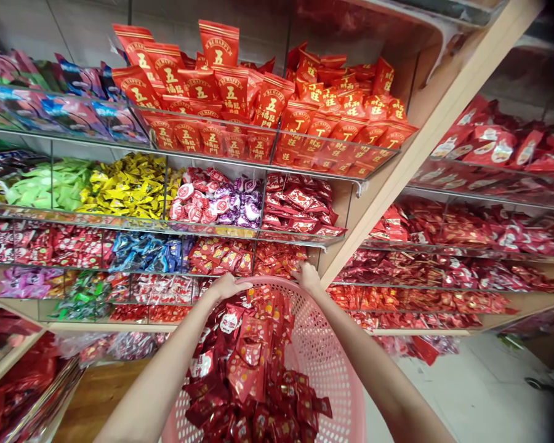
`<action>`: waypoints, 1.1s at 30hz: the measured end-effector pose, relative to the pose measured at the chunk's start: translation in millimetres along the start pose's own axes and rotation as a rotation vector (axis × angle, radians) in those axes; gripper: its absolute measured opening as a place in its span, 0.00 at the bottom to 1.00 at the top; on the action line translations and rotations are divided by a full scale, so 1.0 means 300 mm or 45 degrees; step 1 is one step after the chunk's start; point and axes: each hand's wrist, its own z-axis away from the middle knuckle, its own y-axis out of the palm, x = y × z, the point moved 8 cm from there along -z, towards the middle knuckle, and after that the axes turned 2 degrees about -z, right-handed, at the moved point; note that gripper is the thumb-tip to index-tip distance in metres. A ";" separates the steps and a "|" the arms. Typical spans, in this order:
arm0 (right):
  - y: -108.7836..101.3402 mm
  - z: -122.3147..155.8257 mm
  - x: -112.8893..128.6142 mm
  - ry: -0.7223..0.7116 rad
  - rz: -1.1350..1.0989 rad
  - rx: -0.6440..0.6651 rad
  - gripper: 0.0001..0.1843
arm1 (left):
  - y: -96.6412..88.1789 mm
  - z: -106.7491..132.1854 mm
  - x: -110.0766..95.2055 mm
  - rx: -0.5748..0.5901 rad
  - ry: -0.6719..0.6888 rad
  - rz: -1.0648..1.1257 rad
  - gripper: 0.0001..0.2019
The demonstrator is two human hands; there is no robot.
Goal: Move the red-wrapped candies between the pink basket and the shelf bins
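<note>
My left hand (228, 286) and my right hand (307, 277) both grip the far rim of a pink perforated plastic basket (330, 369), which I hold out in front of me. The basket is heaped with small red foil packets (252, 375) printed in gold and white. Both of my bare forearms run along its sides. The rim touches the low front of the shelf, just under a compartment of red-and-gold wrapped sweets (221, 258). The basket's bottom lies out of view.
Clear acrylic bins on a wooden shelf unit (397, 172) hold red gift packets (268, 104), yellow sweets (124, 187), green sweets (50, 184) and blue sweets (143, 252). Another shelf bay of red packets (443, 289) stands on the right. Pale floor tiles (480, 394) show at lower right.
</note>
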 end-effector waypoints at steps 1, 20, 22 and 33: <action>0.001 0.000 -0.005 -0.009 -0.046 -0.004 0.08 | -0.002 -0.001 -0.001 -0.012 0.011 -0.015 0.26; -0.210 0.307 0.131 -0.157 -1.350 0.233 0.18 | -0.017 0.021 -0.036 -0.080 0.074 -0.190 0.28; -0.138 0.401 0.175 -0.072 -1.466 0.580 0.17 | -0.017 0.018 -0.029 -0.096 0.065 -0.167 0.28; 0.173 0.567 0.201 0.088 -1.313 1.136 0.15 | -0.011 0.008 -0.024 -0.068 0.100 -0.181 0.28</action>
